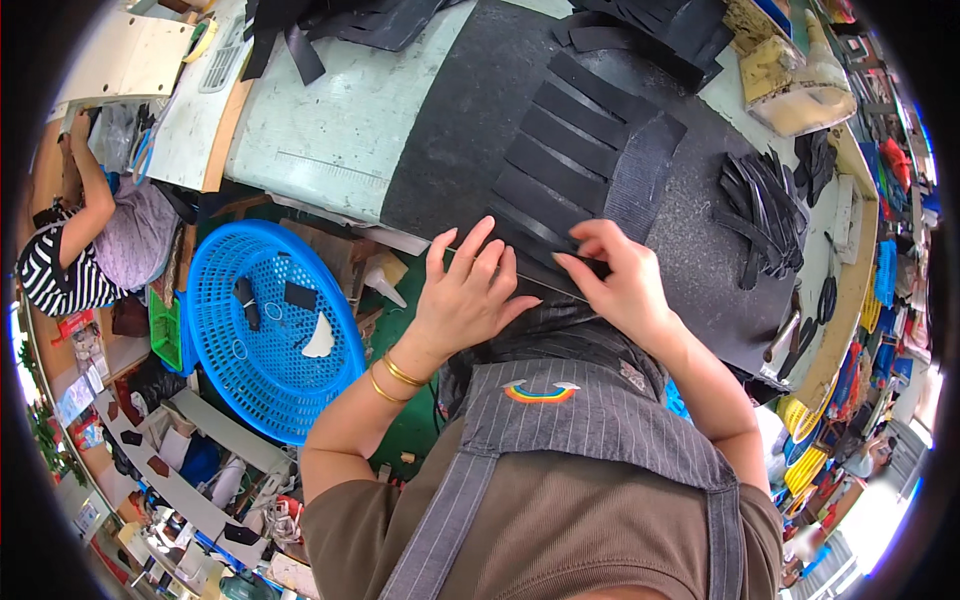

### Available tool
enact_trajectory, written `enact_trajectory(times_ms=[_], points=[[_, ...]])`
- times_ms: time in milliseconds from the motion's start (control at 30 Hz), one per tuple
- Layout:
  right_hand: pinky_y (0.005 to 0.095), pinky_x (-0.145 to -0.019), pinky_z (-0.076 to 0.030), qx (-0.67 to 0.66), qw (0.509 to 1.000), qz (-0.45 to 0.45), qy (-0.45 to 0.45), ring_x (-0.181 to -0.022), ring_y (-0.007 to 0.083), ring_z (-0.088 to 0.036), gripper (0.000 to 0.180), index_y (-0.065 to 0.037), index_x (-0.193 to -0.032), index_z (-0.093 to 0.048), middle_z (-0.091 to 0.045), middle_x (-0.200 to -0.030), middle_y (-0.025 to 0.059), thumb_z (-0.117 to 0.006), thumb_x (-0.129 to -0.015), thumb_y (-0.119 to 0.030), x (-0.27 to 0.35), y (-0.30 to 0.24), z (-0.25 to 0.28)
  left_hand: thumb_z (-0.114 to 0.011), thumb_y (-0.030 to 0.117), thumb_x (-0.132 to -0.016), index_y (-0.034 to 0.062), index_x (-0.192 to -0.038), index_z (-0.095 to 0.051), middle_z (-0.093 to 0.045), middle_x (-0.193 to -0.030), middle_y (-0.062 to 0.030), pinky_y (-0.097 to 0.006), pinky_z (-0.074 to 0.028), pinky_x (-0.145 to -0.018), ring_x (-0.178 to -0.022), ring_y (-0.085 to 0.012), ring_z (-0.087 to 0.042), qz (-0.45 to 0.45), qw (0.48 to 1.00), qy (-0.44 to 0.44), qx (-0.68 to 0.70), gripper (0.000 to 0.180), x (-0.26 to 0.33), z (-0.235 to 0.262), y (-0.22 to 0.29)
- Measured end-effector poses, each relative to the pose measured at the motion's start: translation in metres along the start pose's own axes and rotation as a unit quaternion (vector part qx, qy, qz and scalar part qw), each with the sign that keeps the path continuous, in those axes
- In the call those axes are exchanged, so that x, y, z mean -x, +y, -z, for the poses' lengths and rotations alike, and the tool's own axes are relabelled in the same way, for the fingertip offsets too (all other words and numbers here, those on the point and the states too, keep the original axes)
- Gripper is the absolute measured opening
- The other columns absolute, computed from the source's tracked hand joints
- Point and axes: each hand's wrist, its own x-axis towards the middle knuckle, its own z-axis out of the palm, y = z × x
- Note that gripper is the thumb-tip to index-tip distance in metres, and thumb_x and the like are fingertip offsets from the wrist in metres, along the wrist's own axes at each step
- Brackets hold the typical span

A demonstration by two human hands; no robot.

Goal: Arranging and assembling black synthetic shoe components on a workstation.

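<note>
Head view: row of black strips lies side by side on dark mat atop bench, apparently arranged; loose bundle at right looks yet unarranged. Left hand spread, seemingly empty, near bench edge; right hand half curled, thumb near forefinger, hold cannot be told.

The right hand's grip partly hides a small black piece. The upper edge crops a heap of flat black strips; colourful clutter far right is indistinct.
</note>
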Motion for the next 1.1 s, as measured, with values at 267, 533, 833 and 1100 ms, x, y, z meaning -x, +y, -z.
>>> enact_trajectory(times_ms=[267, 533, 833, 1100], points=[[0.0246, -0.055, -0.047, -0.094, 0.992, -0.081, -0.018, -0.058, 0.0081, -0.058, 0.019, -0.004, -0.101, -0.061, -0.065, -0.072, 0.0043, -0.073, -0.086, -0.007, 0.035, 0.022, 0.015, -0.064, 0.051, -0.088, 0.0092, -0.136, -0.041, -0.048, -0.134, -0.0149, -0.057, -0.027, -0.105, -0.124, -0.0315, -0.054, -0.018, 1.000, -0.003, 0.006, 0.068, 0.001, 0.005, -0.009], [0.0288, -0.056, -0.049, -0.057, 0.992, -0.109, -0.036, -0.059, 0.0147, -0.062, 0.019, -0.003, -0.096, -0.059, -0.063, -0.071, 0.0085, -0.072, -0.085, -0.010, 0.033, 0.022, 0.023, -0.069, 0.056, -0.079, 0.0120, -0.129, -0.059, -0.049, -0.137, -0.0132, -0.061, -0.024, -0.107, -0.131, -0.0299, -0.046, -0.025, 0.998, -0.055, -0.021, 0.068, -0.016, 0.014, 0.005], [0.0453, -0.064, -0.051, 0.220, 0.969, -0.001, 0.116, -0.077, 0.0352, -0.063, 0.026, -0.007, -0.094, -0.056, -0.061, -0.083, 0.0135, -0.071, -0.084, -0.025, 0.032, 0.036, 0.048, -0.071, 0.056, -0.076, 0.0165, -0.132, -0.061, -0.047, -0.126, -0.0097, -0.061, -0.030, -0.109, -0.124, -0.0339, -0.041, -0.063, 0.994, -0.069, 0.059, 0.069, -0.024, -0.006, 0.035], [0.0463, -0.087, -0.045, 0.438, 0.882, -0.053, 0.166, -0.098, 0.0367, -0.054, 0.038, -0.004, -0.119, -0.056, -0.056, -0.110, 0.0154, -0.068, -0.083, -0.011, 0.054, 0.121, 0.146, -0.068, 0.063, -0.076, 0.0276, -0.128, -0.064, -0.043, -0.120, -0.0109, -0.062, -0.024, -0.110, -0.120, -0.0344, -0.037, -0.064, 0.995, -0.064, 0.027, 0.064, -0.034, -0.010, 0.047]])
